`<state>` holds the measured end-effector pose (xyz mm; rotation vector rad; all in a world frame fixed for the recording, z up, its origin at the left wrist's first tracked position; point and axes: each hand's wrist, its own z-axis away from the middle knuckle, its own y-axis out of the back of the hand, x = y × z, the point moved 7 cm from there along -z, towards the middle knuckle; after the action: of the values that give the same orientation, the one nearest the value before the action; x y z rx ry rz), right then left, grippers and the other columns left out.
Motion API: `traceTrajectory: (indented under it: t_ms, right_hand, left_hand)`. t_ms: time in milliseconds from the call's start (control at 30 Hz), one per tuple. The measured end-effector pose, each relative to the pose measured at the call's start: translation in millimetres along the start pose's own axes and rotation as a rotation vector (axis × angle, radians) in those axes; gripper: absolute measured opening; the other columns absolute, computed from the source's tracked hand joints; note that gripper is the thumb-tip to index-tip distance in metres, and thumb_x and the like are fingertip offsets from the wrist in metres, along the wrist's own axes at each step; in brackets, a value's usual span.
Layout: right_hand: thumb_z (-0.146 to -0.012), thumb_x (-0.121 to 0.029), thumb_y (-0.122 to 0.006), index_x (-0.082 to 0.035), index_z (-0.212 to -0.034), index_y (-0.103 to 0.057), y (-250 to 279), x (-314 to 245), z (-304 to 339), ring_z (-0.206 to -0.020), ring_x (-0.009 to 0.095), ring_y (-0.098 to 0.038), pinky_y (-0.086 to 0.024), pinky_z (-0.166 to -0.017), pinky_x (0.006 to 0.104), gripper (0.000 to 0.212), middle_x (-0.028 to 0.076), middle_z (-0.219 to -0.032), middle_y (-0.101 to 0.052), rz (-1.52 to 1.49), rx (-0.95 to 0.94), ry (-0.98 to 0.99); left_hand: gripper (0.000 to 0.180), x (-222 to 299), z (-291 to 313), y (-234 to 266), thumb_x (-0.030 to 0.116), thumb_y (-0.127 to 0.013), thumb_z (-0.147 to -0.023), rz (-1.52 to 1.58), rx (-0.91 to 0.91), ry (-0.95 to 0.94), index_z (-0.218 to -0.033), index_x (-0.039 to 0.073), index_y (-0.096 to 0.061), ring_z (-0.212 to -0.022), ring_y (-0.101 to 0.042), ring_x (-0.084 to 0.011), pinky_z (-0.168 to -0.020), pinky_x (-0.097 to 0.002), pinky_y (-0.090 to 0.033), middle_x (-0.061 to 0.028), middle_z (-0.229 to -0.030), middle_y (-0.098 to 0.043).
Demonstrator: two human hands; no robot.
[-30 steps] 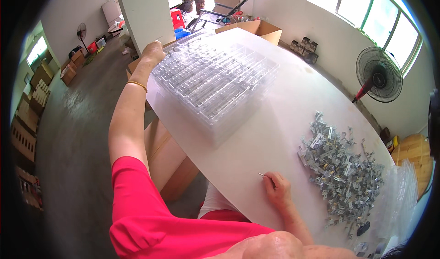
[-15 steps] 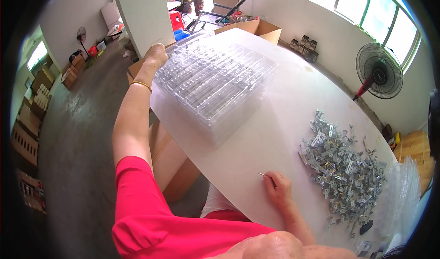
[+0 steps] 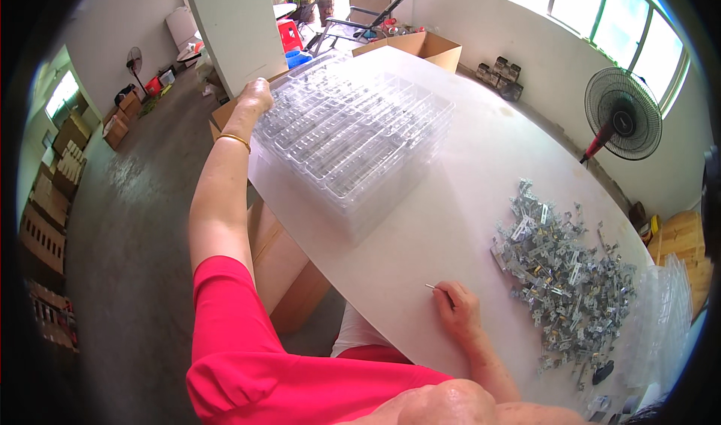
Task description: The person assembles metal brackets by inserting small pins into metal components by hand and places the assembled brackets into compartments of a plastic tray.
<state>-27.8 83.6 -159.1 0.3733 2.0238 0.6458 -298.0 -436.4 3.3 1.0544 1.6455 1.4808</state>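
The left hand point(image 3: 255, 96) has lowered slightly beside the clear, rectangular plastic compartment trays point(image 3: 344, 194), fingers unclear; right hand point(image 3: 458, 310) pinches a thin silvery pin point(image 3: 429, 286). Compartments seem partly filled; grey metal parts point(image 3: 567, 275) remain heaped on the white table point(image 3: 409, 256).

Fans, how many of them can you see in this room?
2: a large-looking fan at the right, by the window, and a distant fan left of the white pillar. Others may be hidden.
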Motion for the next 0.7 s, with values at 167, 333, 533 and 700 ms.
traceTrajectory:
  t_ms: [167, 333, 533, 700]
  right_hand:
    - [-0.087, -0.003, -0.069, -0.003, -0.092, -0.066, 0.7, -0.6, 3.7, -0.072, 0.033, -0.065, -0.051, -0.064, 0.0401, 0.006, 0.014, -0.083, -0.067, 0.005, 0.005, -0.01]
    - [-0.089, -0.006, -0.068, -0.003, -0.095, -0.066, 0.7, -4.3, 4.9, -0.076, 0.036, -0.066, -0.052, -0.066, 0.0416, 0.006, 0.016, -0.086, -0.068, -0.01, -0.011, -0.061]
    - [-0.091, -0.011, -0.065, -0.004, -0.096, -0.065, 1.6, 5.4, -1.5, -0.078, 0.036, -0.066, -0.053, -0.069, 0.0434, 0.008, 0.015, -0.086, -0.066, -0.03, -0.012, -0.042]
    - [-0.091, -0.012, -0.065, -0.005, -0.095, -0.066, 2.9, 10.8, 4.0, -0.078, 0.034, -0.065, -0.053, -0.068, 0.0432, 0.008, 0.014, -0.086, -0.066, -0.04, 0.011, 0.016]
  left_hand:
    - [0.035, 6.4, 7.8, 1.9, 0.005, -0.066, -0.082, 0.004, -0.024, -0.024, -0.116, 0.003, -0.07, -0.122, -0.062, -0.035, -0.103, -0.0429, -0.051, -0.0237, -0.126, -0.065]
    - [0.023, -2.4, -6.9, 5.8, 0.016, -0.066, -0.08, -0.073, 0.308, -0.181, -0.095, 0.0, -0.074, -0.098, -0.069, -0.0397, -0.086, -0.046, -0.055, -0.0243, -0.098, -0.071]
    - [0.016, 111.5, 138.5, 80.0, 0.016, -0.065, -0.092, 0.362, 0.56, -0.598, -0.092, 0.0, -0.07, -0.082, -0.068, -0.0368, -0.074, -0.0444, -0.052, -0.0163, -0.091, -0.07]
    - [0.006, 227.7, 304.0, 72.5, 0.004, -0.071, -0.085, 0.594, 0.62, -1.093, -0.091, 0.003, -0.069, -0.086, -0.066, -0.0299, -0.08, -0.0407, -0.05, -0.0122, -0.092, -0.069]
